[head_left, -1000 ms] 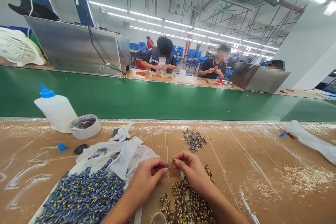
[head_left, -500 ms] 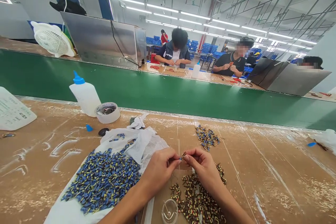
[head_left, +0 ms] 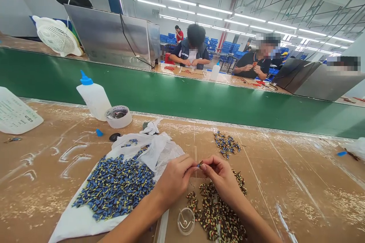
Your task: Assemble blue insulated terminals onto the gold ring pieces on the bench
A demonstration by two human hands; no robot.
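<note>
L hand (head_left: 173, 178) and R hand (head_left: 224, 178) both pinch, thumb to forefinger, at a small blue-and-brown piece (head_left: 200, 164), held above the tabletop betw. the two piles; fingertips nearly meet, L on the blue end, R on the brown. Whether it is one part or two touching, cannot tell (tips hide most of it). Long axis, as far as visible, runs roughly L–R, blue end twd. the L hand; finer angle n/a at this size. Two-handed pinch prob. chosen for steadiness, the piece being too small for a full grip. Blue-and-yellow pile (head_left: 116, 186) lies on white sheet (head_left: 75, 224), L side, parts pointing every which way; sheet poss. keeps them together and off the board. Brown-and-yellow pile (head_left: 222, 212) sits partly under the R forearm, prob. for short reach. Transparent cup (head_left: 186, 222) stands just beside that pile, near side, w/ a thin stick in it. Small mixed pile (head_left: 226, 144) lies beyond the R hand, apart from both supplies, presumably to avoid mix-up.
</note>
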